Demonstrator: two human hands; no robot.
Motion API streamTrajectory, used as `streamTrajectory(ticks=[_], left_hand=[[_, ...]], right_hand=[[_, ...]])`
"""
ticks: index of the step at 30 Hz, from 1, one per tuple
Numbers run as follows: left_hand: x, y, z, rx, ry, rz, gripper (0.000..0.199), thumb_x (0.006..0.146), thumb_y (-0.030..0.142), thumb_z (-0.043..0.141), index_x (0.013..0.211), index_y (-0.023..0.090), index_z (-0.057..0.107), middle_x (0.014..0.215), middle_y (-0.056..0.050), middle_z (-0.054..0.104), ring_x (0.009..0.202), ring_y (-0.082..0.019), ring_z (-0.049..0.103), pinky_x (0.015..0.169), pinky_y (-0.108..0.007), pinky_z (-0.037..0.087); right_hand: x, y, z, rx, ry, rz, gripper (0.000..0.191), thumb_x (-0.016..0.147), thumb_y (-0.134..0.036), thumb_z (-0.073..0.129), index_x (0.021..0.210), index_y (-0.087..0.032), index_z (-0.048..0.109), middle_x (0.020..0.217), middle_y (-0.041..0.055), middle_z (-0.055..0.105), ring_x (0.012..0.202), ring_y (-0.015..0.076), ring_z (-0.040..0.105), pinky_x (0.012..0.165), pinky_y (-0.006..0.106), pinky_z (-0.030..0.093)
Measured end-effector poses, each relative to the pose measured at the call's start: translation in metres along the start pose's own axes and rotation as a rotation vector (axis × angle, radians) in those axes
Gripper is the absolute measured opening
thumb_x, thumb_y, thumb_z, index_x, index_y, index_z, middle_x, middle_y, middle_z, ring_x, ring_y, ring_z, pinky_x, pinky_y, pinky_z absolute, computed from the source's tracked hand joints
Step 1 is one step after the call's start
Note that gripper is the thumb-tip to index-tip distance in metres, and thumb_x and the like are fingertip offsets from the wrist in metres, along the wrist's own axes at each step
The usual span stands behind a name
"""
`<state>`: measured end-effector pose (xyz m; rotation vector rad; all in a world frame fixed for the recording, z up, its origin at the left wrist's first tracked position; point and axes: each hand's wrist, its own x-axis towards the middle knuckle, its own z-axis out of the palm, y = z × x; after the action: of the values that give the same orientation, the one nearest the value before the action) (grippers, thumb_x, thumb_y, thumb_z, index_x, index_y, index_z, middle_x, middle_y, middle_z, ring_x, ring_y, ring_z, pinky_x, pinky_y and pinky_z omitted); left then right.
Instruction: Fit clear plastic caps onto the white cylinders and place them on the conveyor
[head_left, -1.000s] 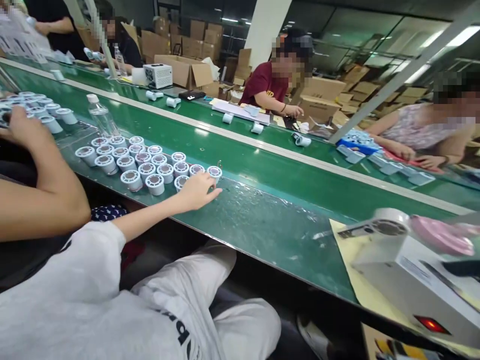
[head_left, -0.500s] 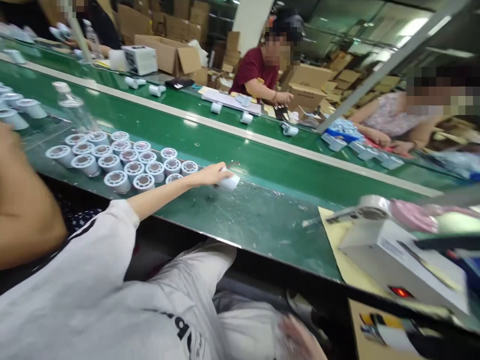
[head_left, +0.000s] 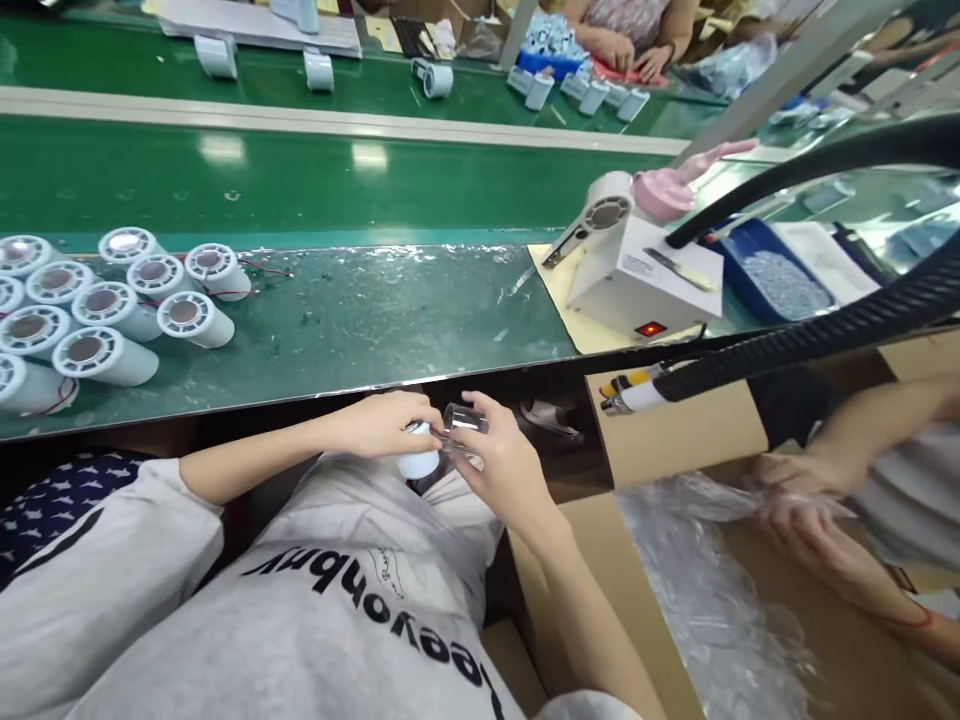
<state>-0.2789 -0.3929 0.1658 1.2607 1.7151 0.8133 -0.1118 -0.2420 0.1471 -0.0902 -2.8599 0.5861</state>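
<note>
Above my lap, just off the table's front edge, both hands are close together. My left hand (head_left: 386, 425) is closed around a light-blue cylindrical housing (head_left: 418, 463), partly hidden by the fingers. A short clear plastic cylinder (head_left: 466, 420) is gripped between the thumb and fingers of my right hand (head_left: 504, 462). Its near end is right by the housing; whether the two touch I cannot tell. At the left on the table stand several similar light-blue housings (head_left: 105, 357) with round dark centres, some trailing thin red wires.
A white box with a red lit switch (head_left: 645, 285) sits on the green table (head_left: 390, 310) at right, under a black hose (head_left: 810, 340). A blue tray (head_left: 772, 270) lies behind. A co-worker's hands (head_left: 810, 510) hold clear plastic bags over a carton (head_left: 607, 590).
My left hand has come back from the table to my lap with the housing. My right hand has risen from low by my leg and now holds the clear cylinder. The view has swung right.
</note>
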Motion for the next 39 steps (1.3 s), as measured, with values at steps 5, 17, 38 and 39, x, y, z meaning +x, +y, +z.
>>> streamTrajectory(ticks=[5,17,38,39], left_hand=[[-0.003,0.0,0.007,0.068,0.269,0.144,0.035,0.084,0.041,0.078,0.113,0.021,0.076,0.099,-0.005,0.064,0.092,-0.02,0.062,0.089,-0.033,0.05],[-0.01,-0.02,0.015,-0.344,0.141,0.171,0.07,0.069,0.036,0.09,0.134,0.022,0.067,0.132,-0.013,0.069,0.116,-0.028,0.068,0.101,-0.042,0.054],[-0.035,-0.011,0.01,-0.323,0.098,0.325,0.075,0.076,0.032,0.087,0.145,0.029,0.059,0.148,-0.01,0.06,0.136,-0.03,0.058,0.113,-0.047,0.048],[-0.036,-0.011,0.01,-0.322,0.096,0.32,0.075,0.076,0.032,0.087,0.146,0.029,0.059,0.148,-0.01,0.06,0.136,-0.03,0.058,0.113,-0.047,0.048]], right_hand=[[-0.012,-0.002,-0.004,0.507,0.053,0.151,0.014,0.092,-0.03,0.071,0.081,-0.021,0.07,0.121,0.0124,0.064,0.109,0.027,0.069,0.095,0.042,0.059],[-0.012,-0.006,-0.01,0.868,0.222,0.269,0.024,0.089,-0.044,0.076,0.075,-0.025,0.077,0.111,0.0083,0.078,0.108,0.0304,0.075,0.094,0.044,0.062],[-0.029,-0.016,-0.014,0.872,0.11,0.16,0.042,0.084,-0.041,0.085,0.12,-0.028,0.069,0.129,0.0097,0.073,0.121,0.0277,0.07,0.094,0.039,0.065],[-0.03,-0.017,-0.014,0.876,0.11,0.165,0.042,0.084,-0.042,0.085,0.12,-0.028,0.069,0.128,0.0094,0.073,0.12,0.0271,0.07,0.094,0.038,0.065]])
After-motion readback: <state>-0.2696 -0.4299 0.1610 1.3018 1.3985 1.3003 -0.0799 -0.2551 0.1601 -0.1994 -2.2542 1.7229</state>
